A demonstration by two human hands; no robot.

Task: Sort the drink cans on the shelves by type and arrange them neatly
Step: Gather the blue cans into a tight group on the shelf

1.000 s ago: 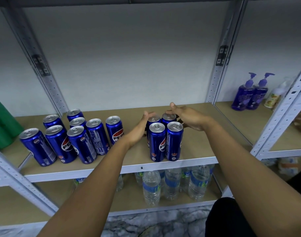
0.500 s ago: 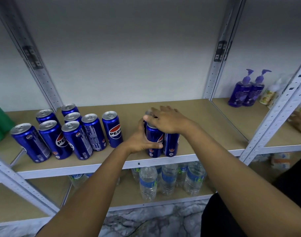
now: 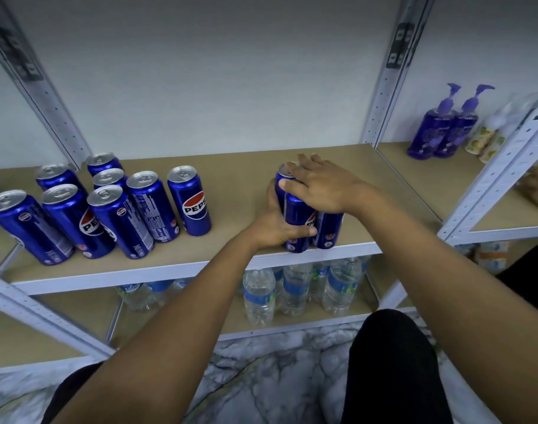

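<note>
Hands are closing on the small cluster of Pepsi cans (image 3: 301,221) that is standing upright at the front edge of the shelf (image 3: 237,191), toward its right end. The left hand (image 3: 277,224) is wrapping the left side of the cluster, thumb lying across the front can low down and fingers curling round behind, so it is clamped on the cans. The right hand (image 3: 319,188) is lying flat over the can tops, fingers straight and spread, pressing down rather than gripping. How many cans are sitting under that palm is hard to tell; two are showing at the front and at least one rim behind.

The larger group of Pepsi cans (image 3: 108,209) is standing well apart, toward the left end of the same shelf, in loose rows with one can a little off to its right. All of these are upright, long axes vertical.

The coming move is probably turning on that gap: the cluster is lying to the right of the big group, so any joining slide would be running leftward along the front edge, and the left hand is the nearer one on that side. Bare board is lying between the two groups. Water bottles (image 3: 292,289) are standing on the shelf below, and purple pump bottles (image 3: 442,133) are sitting in the neighbouring bay.
</note>
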